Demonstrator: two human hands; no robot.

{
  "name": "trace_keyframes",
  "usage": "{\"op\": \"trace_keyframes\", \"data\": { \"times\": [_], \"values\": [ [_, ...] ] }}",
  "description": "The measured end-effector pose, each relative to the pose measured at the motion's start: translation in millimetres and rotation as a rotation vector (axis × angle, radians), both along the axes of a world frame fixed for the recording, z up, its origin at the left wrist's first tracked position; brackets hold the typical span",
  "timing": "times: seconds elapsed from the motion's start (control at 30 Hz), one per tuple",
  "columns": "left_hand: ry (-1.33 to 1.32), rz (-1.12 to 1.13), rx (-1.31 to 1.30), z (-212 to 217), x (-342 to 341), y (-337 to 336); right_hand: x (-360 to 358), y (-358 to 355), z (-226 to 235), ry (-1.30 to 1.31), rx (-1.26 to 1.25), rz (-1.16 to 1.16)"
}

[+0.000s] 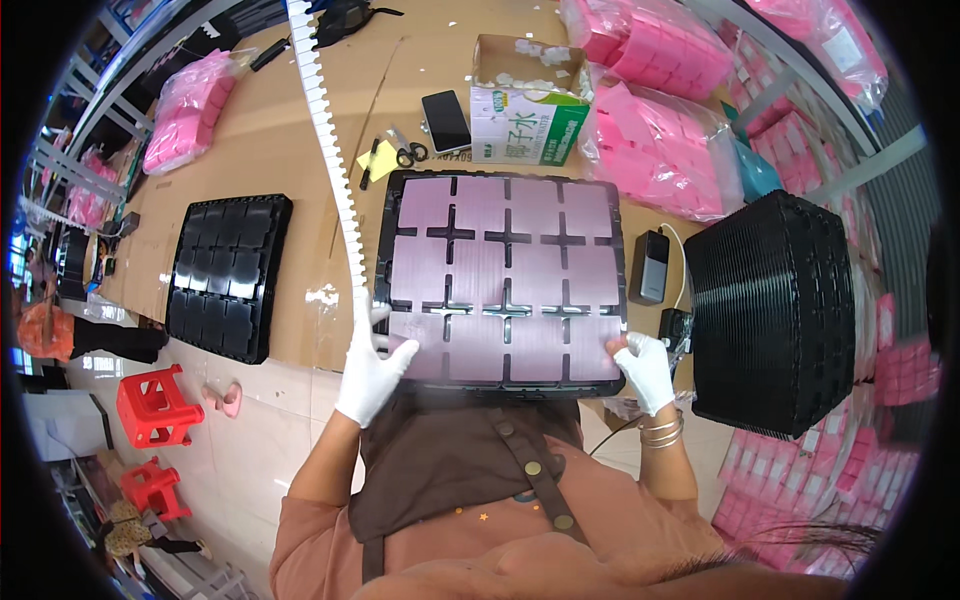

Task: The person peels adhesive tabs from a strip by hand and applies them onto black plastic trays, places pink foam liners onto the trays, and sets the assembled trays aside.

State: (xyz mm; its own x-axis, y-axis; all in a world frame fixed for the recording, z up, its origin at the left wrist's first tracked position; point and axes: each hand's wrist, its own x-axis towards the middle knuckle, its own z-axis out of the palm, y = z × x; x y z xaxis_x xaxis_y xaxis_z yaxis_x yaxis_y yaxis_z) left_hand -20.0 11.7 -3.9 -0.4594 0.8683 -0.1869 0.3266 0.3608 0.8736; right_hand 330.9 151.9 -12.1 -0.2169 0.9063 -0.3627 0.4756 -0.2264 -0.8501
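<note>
A black plastic tray lies in front of me at the table's near edge. Flat pinkish-purple pieces fill its compartments in rows. My left hand, in a white glove, grips the tray's left side near the front, thumb over the top. At the front right corner, my right hand pinches the rim; its white glove leaves some fingertips bare. A long white notched strip runs down to my left hand; I cannot tell whether they touch.
Left stands a smaller-looking stack of black trays; right, a tall stack. Behind are a phone, scissors, a cardboard box and bagged pink pieces. A power bank with a cable sits right. Red stools stand on the floor.
</note>
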Motion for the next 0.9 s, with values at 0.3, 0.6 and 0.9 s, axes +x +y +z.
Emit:
{"op": "trace_keyframes", "data": {
  "times": [0.3,0.6,0.9],
  "values": [
    [0.07,0.086,0.039,-9,0,1,-9,-3,11,-0.049,0.048,0.017],
    [0.271,0.045,0.118,-7,0,-1,-7,-6,8,-0.223,0.165,0.08],
    [0.701,-0.215,0.168,18,-13,58,-36,60,29,-0.469,0.892,0.247]
  ]
}}
